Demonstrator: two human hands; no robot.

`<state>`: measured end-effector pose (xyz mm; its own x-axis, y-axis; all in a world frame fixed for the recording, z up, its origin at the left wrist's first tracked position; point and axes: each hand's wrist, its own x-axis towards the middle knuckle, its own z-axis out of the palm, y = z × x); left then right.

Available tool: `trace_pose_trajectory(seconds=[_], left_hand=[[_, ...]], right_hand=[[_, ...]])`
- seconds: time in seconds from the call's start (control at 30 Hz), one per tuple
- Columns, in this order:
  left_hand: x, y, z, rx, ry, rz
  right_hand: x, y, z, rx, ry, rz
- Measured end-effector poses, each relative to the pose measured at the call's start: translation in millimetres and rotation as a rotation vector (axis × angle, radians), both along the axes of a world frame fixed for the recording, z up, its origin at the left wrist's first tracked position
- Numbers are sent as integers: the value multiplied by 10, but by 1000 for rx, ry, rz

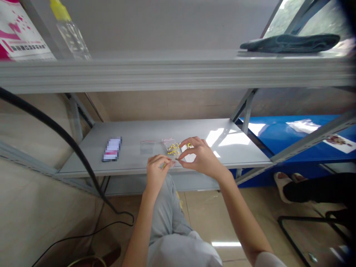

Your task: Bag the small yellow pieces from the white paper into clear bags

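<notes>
Small clear bag (173,163) | pinched by left fingers (164,160) | just beside right fingertips (181,162), whose hold I cannot tell

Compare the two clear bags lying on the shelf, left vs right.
The left bag lies flat, no yellow pieces visible; the right bag has yellow pieces in or on it. The left bag is nearer the phone; the right bag, the right hand. Both have a reddish strip along the far edge.

I get a pale grey top (183,253), looks plain, with a matching sleeve (268,260) at the right arm (237,205) (just its edge reaches my feed). Grey trousers (163,209), loose, creased. Left hand (157,171) and right hand (200,156) bare, forearms (141,226) bare too.
</notes>
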<state>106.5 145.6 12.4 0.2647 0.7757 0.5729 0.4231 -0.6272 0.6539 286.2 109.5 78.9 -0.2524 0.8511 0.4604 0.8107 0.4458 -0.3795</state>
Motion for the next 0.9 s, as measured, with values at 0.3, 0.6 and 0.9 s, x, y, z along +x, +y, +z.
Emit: trace_pose_trajectory(seconds=[0.3, 0.6, 0.9], left_hand=[[-38, -57, 74, 81, 218, 48], [-47, -94, 111, 218, 269, 97], [-29, -65, 62, 174, 243, 72]], right_hand=[[-165, 28, 190, 2, -414, 53], [-259, 53, 276, 17, -553, 168], [-265, 88, 268, 48, -525, 187]])
